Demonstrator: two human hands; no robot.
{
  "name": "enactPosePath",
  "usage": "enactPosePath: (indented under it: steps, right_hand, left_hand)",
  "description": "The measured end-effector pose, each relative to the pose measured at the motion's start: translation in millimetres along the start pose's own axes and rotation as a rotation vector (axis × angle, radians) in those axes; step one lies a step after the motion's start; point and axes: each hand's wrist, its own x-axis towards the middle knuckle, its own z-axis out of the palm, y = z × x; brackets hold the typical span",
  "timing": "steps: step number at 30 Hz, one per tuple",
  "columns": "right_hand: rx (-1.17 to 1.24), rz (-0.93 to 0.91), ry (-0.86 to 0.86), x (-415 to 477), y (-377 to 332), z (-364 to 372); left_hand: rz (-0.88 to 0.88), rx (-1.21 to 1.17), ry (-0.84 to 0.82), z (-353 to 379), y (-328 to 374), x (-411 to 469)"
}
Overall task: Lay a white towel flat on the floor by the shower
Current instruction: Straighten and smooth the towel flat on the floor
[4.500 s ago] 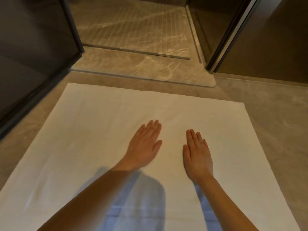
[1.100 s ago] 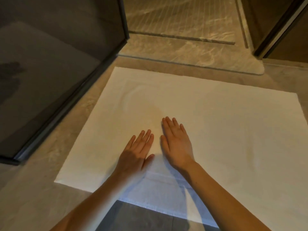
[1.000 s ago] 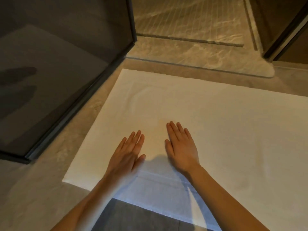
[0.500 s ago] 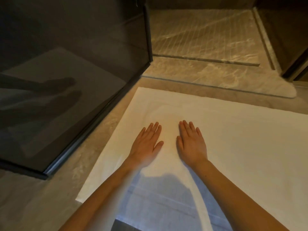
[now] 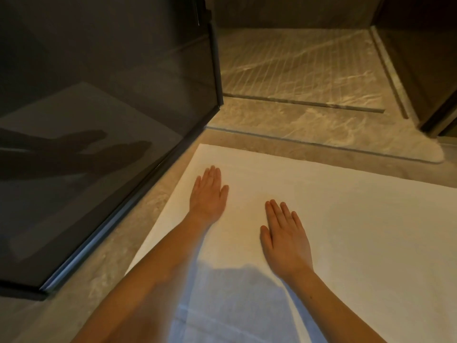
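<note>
- The white towel (image 5: 346, 231) lay spread flat on the stone floor (image 5: 138, 214), its far edge just short of the shower threshold (image 5: 309, 125) and its left edge running near the bottom rail of the dark glass panel (image 5: 99, 120).
- Your left hand (image 5: 209, 194) rested palm down near the towel's far left corner, its grip wide, fingers straight and close together, holding nothing.
- Your right hand (image 5: 286, 240) lay palm down nearer to you and well apart from the left, its grip equally wide, fingers flat on the cloth.
- Both bare forearms reached in from the bottom edge, casting a bluish shadow on the near part of the towel.
- The glass panel showed a dim reflection of your arms.
</note>
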Motion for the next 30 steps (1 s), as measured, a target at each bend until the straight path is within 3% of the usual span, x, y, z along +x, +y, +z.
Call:
enactPosePath:
  steps: [3,8,13,19,23,30]
  right_hand:
    - [0.017,0.009,0.0,0,1,1]
    - [0.017,0.008,-0.007,2,1,0]
    - [0.022,0.013,-0.004,2,1,-1]
    - [0.138,0.017,-0.019,0,-3,-14]
    - [0.326,0.055,0.089,-20,-5,-49]
    - [0.283,0.141,0.047,-98,17,-148]
  left_hand:
    - [-0.009,-0.002,0.018,-7,3,3]
    - [0.301,0.021,0.048,12,41,-26]
    - [0.138,0.014,-0.036,8,40,-33]
    - [0.287,0.031,-0.036,-12,71,-68]
    - [0.344,-0.098,0.083,-39,89,-100]
    - [0.341,-0.291,0.163,-97,138,-170]
